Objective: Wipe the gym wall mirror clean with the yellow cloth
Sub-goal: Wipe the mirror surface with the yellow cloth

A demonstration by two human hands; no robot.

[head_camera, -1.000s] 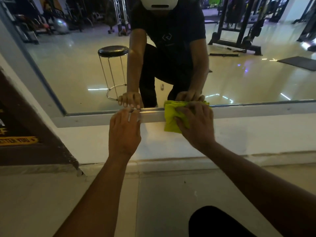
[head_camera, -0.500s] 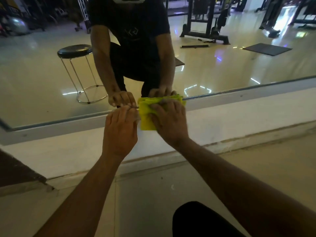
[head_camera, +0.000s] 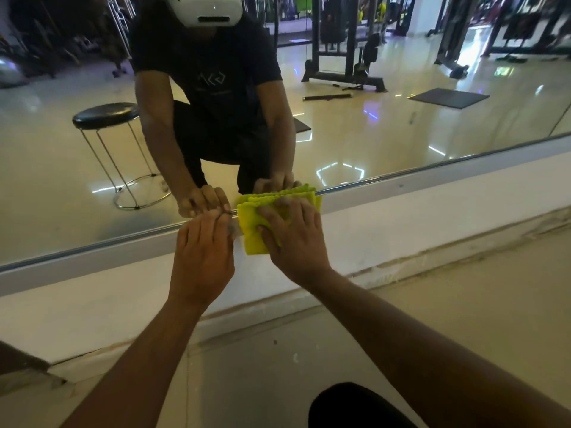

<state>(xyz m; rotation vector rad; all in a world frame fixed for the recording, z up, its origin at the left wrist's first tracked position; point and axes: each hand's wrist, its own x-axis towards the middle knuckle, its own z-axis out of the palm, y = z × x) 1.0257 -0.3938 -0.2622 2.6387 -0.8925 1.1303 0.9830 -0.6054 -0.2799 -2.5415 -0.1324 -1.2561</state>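
Observation:
The folded yellow cloth (head_camera: pixel 251 230) lies against the bottom edge of the wall mirror (head_camera: pixel 386 140), over its metal frame strip (head_camera: pixel 92 247). My right hand (head_camera: pixel 293 239) presses the cloth flat against the frame with spread fingers, thumb along its lower edge. My left hand (head_camera: pixel 202 254) rests just left of the cloth, fingertips touching the frame strip and glass. The mirror reflects a crouching person and both hands.
Below the mirror runs a white wall band (head_camera: pixel 432 211) down to a cracked skirting (head_camera: pixel 432 257) and the tiled floor (head_camera: pixel 463 304). My dark-clad knee (head_camera: pixel 355 406) shows at the bottom. Reflected: a black stool (head_camera: pixel 106 115), gym machines and a floor mat.
Both hands and the cloth slid rightward along the mirror's bottom edge, away from its left corner. The cloth stays under my right hand; the view has swung right and up.

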